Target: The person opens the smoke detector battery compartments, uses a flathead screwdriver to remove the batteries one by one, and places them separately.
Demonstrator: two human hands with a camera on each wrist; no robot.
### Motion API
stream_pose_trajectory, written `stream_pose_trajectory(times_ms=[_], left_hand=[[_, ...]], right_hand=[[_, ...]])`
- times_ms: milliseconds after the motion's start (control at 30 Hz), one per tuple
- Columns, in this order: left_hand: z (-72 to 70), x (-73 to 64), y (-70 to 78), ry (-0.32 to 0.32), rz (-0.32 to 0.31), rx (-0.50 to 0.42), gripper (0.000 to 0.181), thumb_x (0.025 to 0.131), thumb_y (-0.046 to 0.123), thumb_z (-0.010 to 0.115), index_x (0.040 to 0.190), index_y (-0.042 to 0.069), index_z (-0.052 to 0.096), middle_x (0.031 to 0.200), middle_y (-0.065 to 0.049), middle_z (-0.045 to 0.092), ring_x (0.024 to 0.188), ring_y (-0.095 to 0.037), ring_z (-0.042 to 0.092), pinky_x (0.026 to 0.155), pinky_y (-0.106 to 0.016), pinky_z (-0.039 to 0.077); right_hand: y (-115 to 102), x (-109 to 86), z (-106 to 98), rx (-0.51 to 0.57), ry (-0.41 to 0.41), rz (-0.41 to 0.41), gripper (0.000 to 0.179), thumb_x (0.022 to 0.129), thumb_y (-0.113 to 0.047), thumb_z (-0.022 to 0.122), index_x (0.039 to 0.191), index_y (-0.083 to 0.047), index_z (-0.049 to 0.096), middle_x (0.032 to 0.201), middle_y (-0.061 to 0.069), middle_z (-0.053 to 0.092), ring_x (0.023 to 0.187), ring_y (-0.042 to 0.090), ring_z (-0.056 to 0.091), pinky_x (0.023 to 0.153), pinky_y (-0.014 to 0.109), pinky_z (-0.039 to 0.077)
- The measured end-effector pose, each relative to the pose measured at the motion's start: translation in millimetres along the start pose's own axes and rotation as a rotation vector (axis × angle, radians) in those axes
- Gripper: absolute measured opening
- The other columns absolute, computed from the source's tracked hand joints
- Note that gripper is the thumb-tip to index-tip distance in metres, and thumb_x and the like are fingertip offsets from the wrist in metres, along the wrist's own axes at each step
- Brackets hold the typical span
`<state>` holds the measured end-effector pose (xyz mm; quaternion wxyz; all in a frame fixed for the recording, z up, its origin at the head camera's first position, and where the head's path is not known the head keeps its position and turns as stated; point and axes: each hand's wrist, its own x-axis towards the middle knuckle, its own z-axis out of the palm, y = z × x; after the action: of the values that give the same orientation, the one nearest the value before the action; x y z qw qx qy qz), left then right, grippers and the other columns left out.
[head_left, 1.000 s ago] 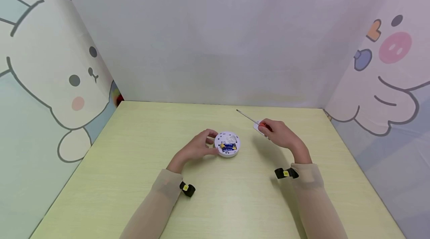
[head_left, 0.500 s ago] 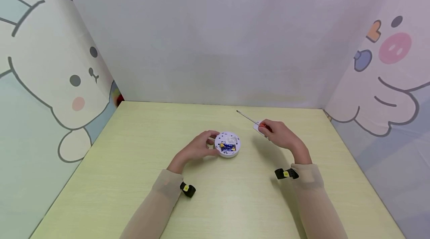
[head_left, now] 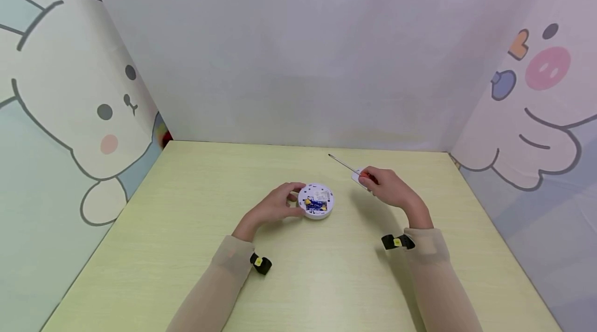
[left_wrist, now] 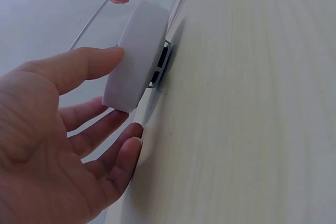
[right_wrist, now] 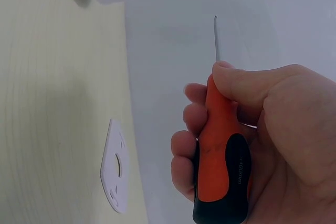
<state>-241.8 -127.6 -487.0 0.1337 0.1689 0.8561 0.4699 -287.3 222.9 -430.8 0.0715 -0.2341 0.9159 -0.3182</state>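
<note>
A round white smoke detector [head_left: 316, 201] sits face down, its back with a blue and yellow battery showing upward. My left hand [head_left: 274, 203] holds it by the left rim between thumb and fingers; in the left wrist view the thumb presses its white side. The right hand [head_left: 391, 187] grips a screwdriver [right_wrist: 214, 150] by its orange and black handle. Its thin metal shaft points up and left in the head view, the tip apart from the detector. Beneath this hand lies a white mounting plate [right_wrist: 114, 166] with a central hole, partly hidden in the head view.
The pale wood-grain table [head_left: 196, 254] ends at a light grey backdrop [head_left: 298, 62]. Side sheets with cartoon animals [head_left: 545, 99] flank it. Each sleeve bears a black strap [head_left: 398, 241] at the wrist.
</note>
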Motion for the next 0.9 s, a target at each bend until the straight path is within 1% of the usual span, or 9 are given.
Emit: stream_pose_trajectory(times_ms=[100,367,433,567,667,800,900], left_hand=[[-0.3,-0.5,0.3,0.003,-0.001,-0.004,0.075,0.093,0.024,0.085,0.158,0.016,0.048,0.145,-0.002,0.057,0.125,-0.023,0.059,0.105,-0.042,0.053],[0.8,2.2,0.0,-0.011,0.011,-0.002,0.077,0.093,0.026,0.085,0.159,0.015,0.047,0.147,-0.004,0.057,0.127,-0.023,0.059,0.105,-0.042,0.052],[0.9,2.6,0.0,-0.011,0.01,-0.004,0.076,0.093,0.026,0.085,0.159,0.015,0.047,0.146,-0.003,0.057,0.127,-0.023,0.059,0.105,-0.042,0.053],[0.8,3.1,-1.1,-0.011,0.002,-0.005,0.077,0.093,0.027,0.085,0.159,0.016,0.047,0.145,-0.002,0.058,0.126,-0.023,0.059,0.104,-0.041,0.053],[0.9,2.7,-2.0,-0.006,-0.002,-0.002,0.077,0.093,0.027,0.085,0.159,0.016,0.047,0.144,-0.002,0.058,0.125,-0.022,0.059,0.103,-0.04,0.053],[0.6,1.7,-2.5,0.0,-0.003,0.001,0.077,0.093,0.027,0.086,0.159,0.016,0.047,0.144,-0.002,0.058,0.125,-0.022,0.059,0.103,-0.041,0.053],[-0.1,1.0,-2.0,0.0,-0.004,0.003,0.077,0.093,0.028,0.085,0.159,0.016,0.047,0.144,-0.002,0.058,0.125,-0.022,0.06,0.104,-0.041,0.053]], right_hand=[[-1.6,-0.2,-0.8,0.001,-0.001,0.0,0.016,0.112,-0.022,0.058,0.112,-0.008,0.065,0.09,0.017,0.065,0.075,0.021,0.054,0.067,0.034,0.045],[-6.4,-6.7,-5.4,-0.006,0.0,0.015,0.02,0.113,-0.025,0.056,0.114,-0.008,0.064,0.09,0.015,0.064,0.077,0.021,0.056,0.069,0.035,0.046],[-8.2,-8.8,-7.1,-0.006,0.002,0.009,0.021,0.113,-0.026,0.056,0.115,-0.007,0.064,0.091,0.016,0.064,0.079,0.021,0.057,0.069,0.035,0.047],[-11.5,-11.7,-10.2,-0.02,0.001,-0.019,0.021,0.113,-0.026,0.056,0.113,-0.008,0.065,0.088,0.011,0.064,0.077,0.02,0.056,0.068,0.034,0.046],[-13.3,-12.0,-13.7,-0.052,-0.022,-0.029,0.018,0.112,-0.024,0.058,0.113,-0.007,0.065,0.087,0.007,0.062,0.075,0.019,0.054,0.069,0.034,0.045],[-15.4,-11.7,-22.2,-0.127,-0.068,-0.041,0.015,0.111,-0.021,0.06,0.114,-0.008,0.067,0.085,0.001,0.06,0.074,0.017,0.052,0.07,0.035,0.044],[-19.1,-11.6,-29.5,-0.185,-0.103,-0.064,0.011,0.11,-0.02,0.06,0.106,-0.011,0.065,0.08,-0.002,0.054,0.07,0.014,0.047,0.069,0.034,0.04]])
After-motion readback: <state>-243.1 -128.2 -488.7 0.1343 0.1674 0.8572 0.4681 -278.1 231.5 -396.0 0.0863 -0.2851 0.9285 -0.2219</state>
